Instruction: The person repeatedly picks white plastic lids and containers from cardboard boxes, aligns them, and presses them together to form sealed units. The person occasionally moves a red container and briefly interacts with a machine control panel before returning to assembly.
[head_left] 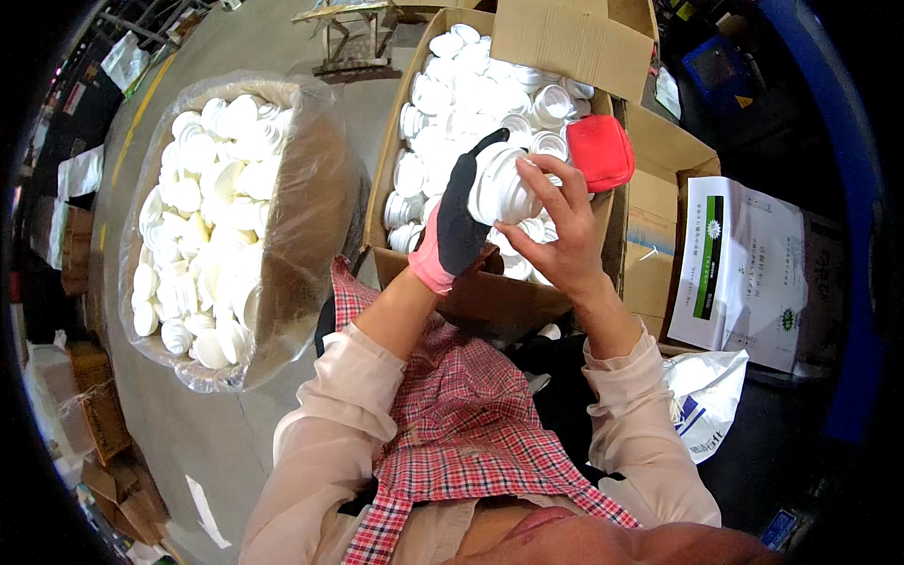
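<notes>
Over the box in front of me, my left hand, in a black and pink glove, is closed around a round white plastic lid with stepped rings. My bare right hand meets the same lid from the right. Its fingertips lie on the upper face, and the thumb is at the lower rim. Many similar white lids fill the cardboard box beneath my hands. A red zipped pouch sits at the box's right edge, just beyond my right hand.
To the left stands a second carton, lined with clear plastic and heaped with white lids. At right are an open carton, a white printed sack and a white plastic bag. A small wooden stool stands behind.
</notes>
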Action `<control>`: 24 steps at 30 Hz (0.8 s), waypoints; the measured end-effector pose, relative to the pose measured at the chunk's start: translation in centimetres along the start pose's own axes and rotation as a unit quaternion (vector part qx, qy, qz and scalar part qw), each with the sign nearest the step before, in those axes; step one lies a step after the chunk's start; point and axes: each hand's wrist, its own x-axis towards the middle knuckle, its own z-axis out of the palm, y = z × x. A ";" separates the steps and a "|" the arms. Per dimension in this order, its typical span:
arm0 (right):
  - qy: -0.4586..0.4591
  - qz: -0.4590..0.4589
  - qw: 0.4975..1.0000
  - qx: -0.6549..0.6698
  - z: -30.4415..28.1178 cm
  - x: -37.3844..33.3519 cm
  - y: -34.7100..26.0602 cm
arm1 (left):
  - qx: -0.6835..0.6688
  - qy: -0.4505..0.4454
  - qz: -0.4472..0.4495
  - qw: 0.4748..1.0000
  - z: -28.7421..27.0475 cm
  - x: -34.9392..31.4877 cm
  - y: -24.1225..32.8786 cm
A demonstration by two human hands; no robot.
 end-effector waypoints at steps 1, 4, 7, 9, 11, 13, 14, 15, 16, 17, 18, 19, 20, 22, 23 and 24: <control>0.000 0.003 1.000 -0.004 -0.1 -0.1 0.0 | 0.057 -0.011 0.034 0.998 0.0 0.1 0.4; -0.001 0.006 1.000 -0.011 0.0 -0.1 -0.2 | -0.005 -0.017 0.019 1.000 0.1 0.1 0.6; -0.004 0.006 1.000 -0.013 0.1 0.1 -0.4 | 0.021 -0.014 0.027 0.999 -0.1 0.2 1.1; -0.004 0.012 1.000 -0.008 0.2 0.1 -0.6 | 0.035 -0.011 0.028 0.999 -0.1 0.3 1.9; -0.005 0.013 1.000 -0.009 0.3 0.1 -0.5 | 0.009 -0.005 0.014 1.000 0.1 0.3 2.5; -0.008 0.012 1.000 -0.008 0.5 0.2 -0.5 | -0.031 0.013 -0.010 0.999 0.1 0.2 2.7; -0.009 0.010 1.000 -0.007 0.7 0.2 -0.6 | -0.052 0.019 -0.027 0.998 0.0 0.2 2.9; -0.011 0.008 1.000 -0.006 0.7 0.2 -0.6 | -0.074 0.025 -0.044 0.996 0.0 0.2 3.1; -0.026 0.009 1.000 -0.001 0.7 0.2 -0.4 | -0.097 0.028 -0.066 0.993 0.0 0.2 3.3; -0.042 0.011 0.999 0.003 0.7 0.2 0.0 | -0.120 0.030 -0.088 0.988 -0.1 0.2 3.4; -0.053 0.013 0.999 0.004 0.6 0.1 0.4 | -0.152 0.029 -0.127 0.980 -0.1 0.4 3.3; -0.011 0.072 0.991 0.112 0.8 0.1 0.8 | -0.166 0.005 -0.141 0.976 0.0 0.4 3.5; 0.032 0.130 0.967 0.218 1.1 0.1 1.2 | -0.180 -0.020 -0.156 0.971 0.1 0.3 4.0; 0.053 0.214 0.921 0.320 1.0 0.5 1.4 | -0.158 -0.078 -0.148 0.973 0.3 -0.1 3.1; 0.049 0.244 0.902 0.353 1.5 0.5 1.9 | -0.055 -0.082 -0.057 0.993 0.5 -0.2 1.7; 0.028 0.294 0.903 0.311 1.1 0.5 1.7 | -0.054 -0.052 -0.092 0.993 1.1 -0.2 2.4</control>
